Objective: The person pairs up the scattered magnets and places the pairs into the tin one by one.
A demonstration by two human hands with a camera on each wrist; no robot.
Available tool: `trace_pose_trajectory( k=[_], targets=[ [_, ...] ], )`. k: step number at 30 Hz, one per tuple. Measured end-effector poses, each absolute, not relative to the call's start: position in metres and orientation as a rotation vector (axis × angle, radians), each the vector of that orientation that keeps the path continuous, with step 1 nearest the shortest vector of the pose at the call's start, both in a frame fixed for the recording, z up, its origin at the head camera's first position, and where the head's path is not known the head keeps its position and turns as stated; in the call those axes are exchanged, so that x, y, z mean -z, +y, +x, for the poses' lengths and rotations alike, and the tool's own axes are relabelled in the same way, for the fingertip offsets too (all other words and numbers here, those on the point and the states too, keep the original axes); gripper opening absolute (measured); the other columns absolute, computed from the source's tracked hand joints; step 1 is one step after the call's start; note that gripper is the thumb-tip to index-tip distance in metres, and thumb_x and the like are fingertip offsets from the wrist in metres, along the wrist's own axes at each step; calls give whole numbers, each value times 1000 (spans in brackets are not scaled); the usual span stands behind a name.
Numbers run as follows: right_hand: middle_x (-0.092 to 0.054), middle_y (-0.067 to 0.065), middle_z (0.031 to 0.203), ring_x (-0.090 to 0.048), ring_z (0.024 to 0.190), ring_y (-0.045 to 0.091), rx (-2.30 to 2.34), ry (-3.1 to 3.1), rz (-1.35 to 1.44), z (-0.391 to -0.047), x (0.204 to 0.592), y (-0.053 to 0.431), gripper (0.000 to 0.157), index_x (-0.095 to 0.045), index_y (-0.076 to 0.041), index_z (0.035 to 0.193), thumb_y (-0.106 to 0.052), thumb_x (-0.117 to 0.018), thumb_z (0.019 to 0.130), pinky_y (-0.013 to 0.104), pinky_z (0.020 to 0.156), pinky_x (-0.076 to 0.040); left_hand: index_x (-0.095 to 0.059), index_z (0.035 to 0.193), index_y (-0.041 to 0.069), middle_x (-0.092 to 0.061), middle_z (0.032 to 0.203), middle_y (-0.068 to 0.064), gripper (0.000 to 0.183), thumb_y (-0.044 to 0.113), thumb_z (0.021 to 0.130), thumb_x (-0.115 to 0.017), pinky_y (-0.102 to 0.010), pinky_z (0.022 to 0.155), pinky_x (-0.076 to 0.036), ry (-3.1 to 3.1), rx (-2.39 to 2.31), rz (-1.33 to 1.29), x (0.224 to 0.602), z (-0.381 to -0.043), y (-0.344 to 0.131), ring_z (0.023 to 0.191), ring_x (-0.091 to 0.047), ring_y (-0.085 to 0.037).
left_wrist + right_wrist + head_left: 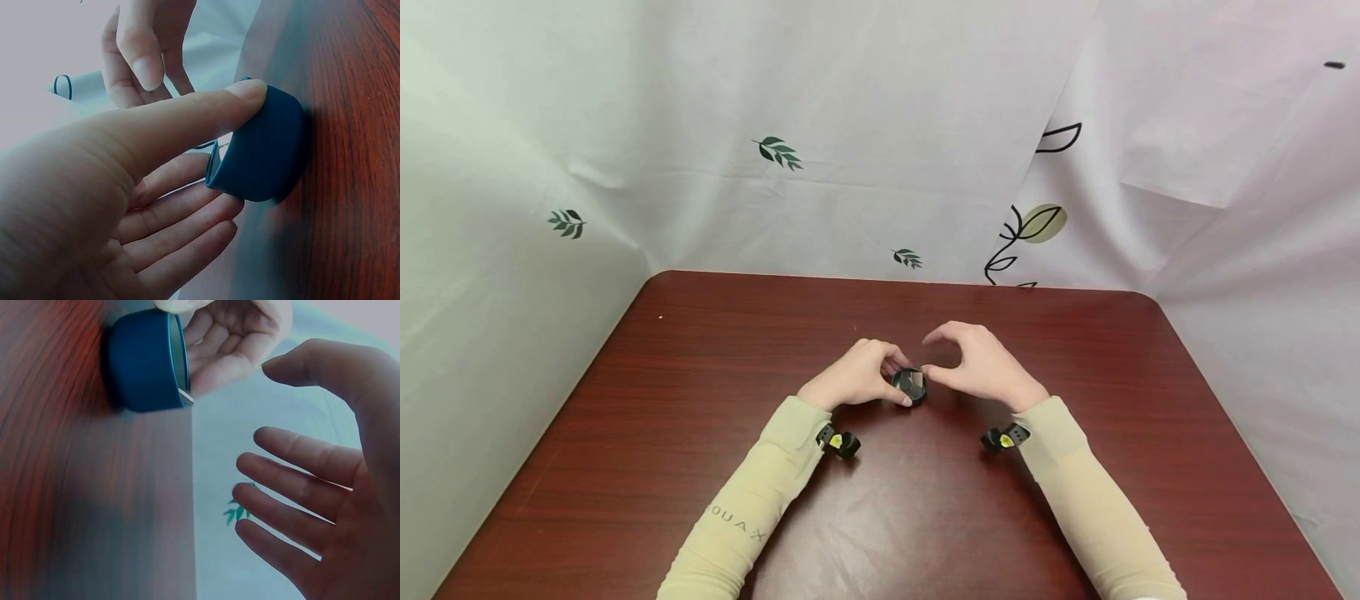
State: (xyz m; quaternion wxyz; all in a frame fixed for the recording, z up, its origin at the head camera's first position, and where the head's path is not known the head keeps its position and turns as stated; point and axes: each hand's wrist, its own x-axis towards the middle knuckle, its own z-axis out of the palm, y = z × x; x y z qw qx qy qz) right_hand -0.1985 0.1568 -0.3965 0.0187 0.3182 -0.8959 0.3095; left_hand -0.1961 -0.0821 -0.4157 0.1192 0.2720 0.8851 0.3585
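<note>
A small dark-blue round container (914,402) stands on the table, its open top facing up. Its low curved wall fills the middle of the left wrist view. Inside it, dark contents and a pale flat piece (917,379) show. My left hand (859,374) grips the container from the left, the thumb on the near rim and the fingers round the far side. To the right, my right hand (983,367) hovers with fingers apart and nothing between them. In the right wrist view its fingers (294,481) stand off from the container (142,362).
The reddish-brown wooden table (700,400) reaches back to a pale cloth backdrop (865,100) with leaf prints. Black wrist cameras (847,445) hang beneath both cuffs. A tiny white speck (660,317) lies at the table's back left.
</note>
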Motion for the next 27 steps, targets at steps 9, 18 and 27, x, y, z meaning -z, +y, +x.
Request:
trace_pose_trajectory(
  k=[9,18,27],
  targets=[
    [-62,1,133,-55,125,21,-877,-2811,877,-196,391,177,54,-67,-11,132,-42,-77,88,48,103,-45,-73,110,8,-70,95,3,49,26,71,-96,-26,84,-53,2605,-1024,789,415,-196,-83,90,-65,-10],
    [-38,5,159,-31,147,26,-725,-2779,777,-198,388,192,84,-54,-10,147,-61,-76,84,52,116,-29,-73,110,8,-70,96,2,48,25,71,-95,-27,84,-53,2615,-1012,790,414,-195,-82,91,-65,-11],
    [-27,9,165,-11,154,26,-516,-2790,708,-200,392,202,104,-40,-9,157,-76,-66,81,53,120,-14,-69,119,9,-70,105,1,54,29,75,-93,-29,87,-52,2608,-1007,839,418,-192,-86,96,-65,-12]
  ],
)
